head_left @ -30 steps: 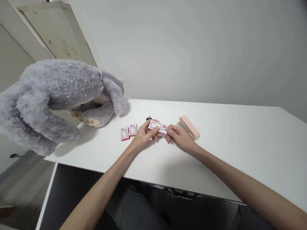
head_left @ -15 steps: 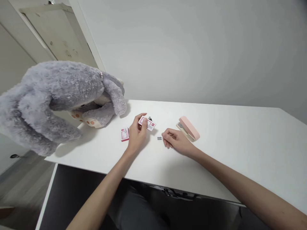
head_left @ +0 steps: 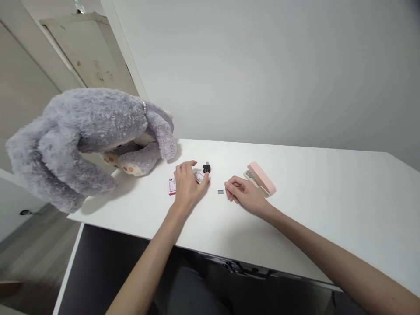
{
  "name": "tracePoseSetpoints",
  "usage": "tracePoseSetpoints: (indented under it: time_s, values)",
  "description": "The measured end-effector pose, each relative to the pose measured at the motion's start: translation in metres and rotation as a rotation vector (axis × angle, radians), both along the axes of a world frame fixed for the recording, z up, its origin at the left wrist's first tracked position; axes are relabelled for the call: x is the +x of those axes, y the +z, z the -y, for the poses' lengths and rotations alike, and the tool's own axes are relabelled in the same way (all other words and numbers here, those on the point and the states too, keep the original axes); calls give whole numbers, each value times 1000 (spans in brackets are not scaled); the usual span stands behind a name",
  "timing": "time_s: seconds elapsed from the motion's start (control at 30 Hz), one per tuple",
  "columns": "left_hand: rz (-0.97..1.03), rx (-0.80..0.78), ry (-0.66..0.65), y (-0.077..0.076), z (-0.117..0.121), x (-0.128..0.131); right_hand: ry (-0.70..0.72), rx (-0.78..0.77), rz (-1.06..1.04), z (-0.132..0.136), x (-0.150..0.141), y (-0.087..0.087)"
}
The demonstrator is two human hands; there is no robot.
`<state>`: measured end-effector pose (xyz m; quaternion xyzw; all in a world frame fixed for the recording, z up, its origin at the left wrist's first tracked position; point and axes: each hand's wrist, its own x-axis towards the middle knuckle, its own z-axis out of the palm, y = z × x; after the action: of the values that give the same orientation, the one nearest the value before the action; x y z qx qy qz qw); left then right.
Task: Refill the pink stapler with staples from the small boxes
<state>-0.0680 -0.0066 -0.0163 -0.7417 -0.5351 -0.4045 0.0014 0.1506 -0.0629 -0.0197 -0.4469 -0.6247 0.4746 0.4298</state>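
My left hand [head_left: 187, 183] lies over a small red-and-white staple box [head_left: 199, 176] on the white table [head_left: 315, 205], fingers curled on it. Another red-and-white box [head_left: 172, 187] peeks out at the hand's left side. My right hand [head_left: 244, 194] rests on the table with fingers curled in a loose pinch; what it holds, if anything, is too small to make out. A short grey strip of staples [head_left: 221, 191] lies just left of its fingertips. A pink stapler [head_left: 261, 178] sits behind the right hand.
A large grey plush elephant [head_left: 88, 135] slumps at the table's far left corner. A small black clip-like thing [head_left: 206, 167] lies behind the left hand. A plain wall stands behind the table. The near edge drops to a dark floor.
Both hands held one box together; then the left hand carried it left and set it down by the other boxes. The right hand stayed by the staple strip.
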Motion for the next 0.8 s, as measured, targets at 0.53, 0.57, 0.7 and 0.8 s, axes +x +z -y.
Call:
tracePoseSetpoints:
  time_s: [0.53,0.57,0.7,0.8]
  values:
    - [-123,43,-34,1,7,-1,-70,365,420,-7,-2,-20]
    - [-116,58,-52,2,8,0,-72,358,409,-8,-2,-19]
    - [-80,113,-204,8,12,2,-116,292,287,-10,-1,-15]
    - [-90,128,-343,11,16,3,-147,167,128,-10,1,-11]
